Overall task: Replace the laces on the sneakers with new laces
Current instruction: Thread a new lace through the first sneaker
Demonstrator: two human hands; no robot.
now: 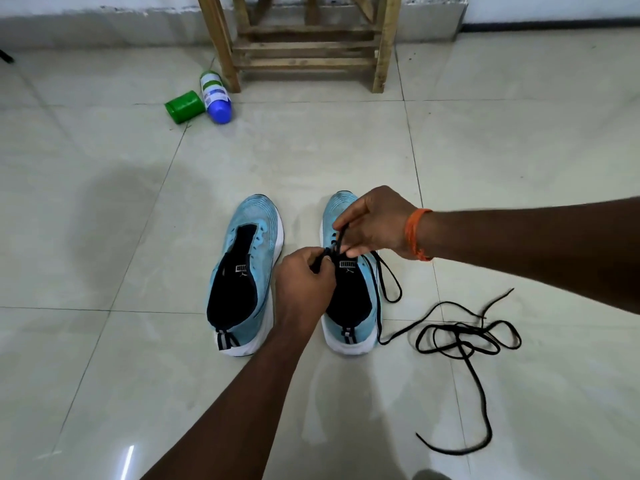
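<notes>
The right sneaker stands on the tiled floor, its long axis running straight away from the person, toe farthest. Both hands meet over its eyelets. The left hand has its grip pinched on a black lace at the tongue, nearer the heel. The right hand pinches the same lace just above, over the forefoot, so the eyelets lie directly beneath both grips. The lace is thin, limp cord trailing down the shoe's right side. The left sneaker, blue knit on a smooth white sole, stands unlaced beside it. A second lace lies tangled to the right.
</notes>
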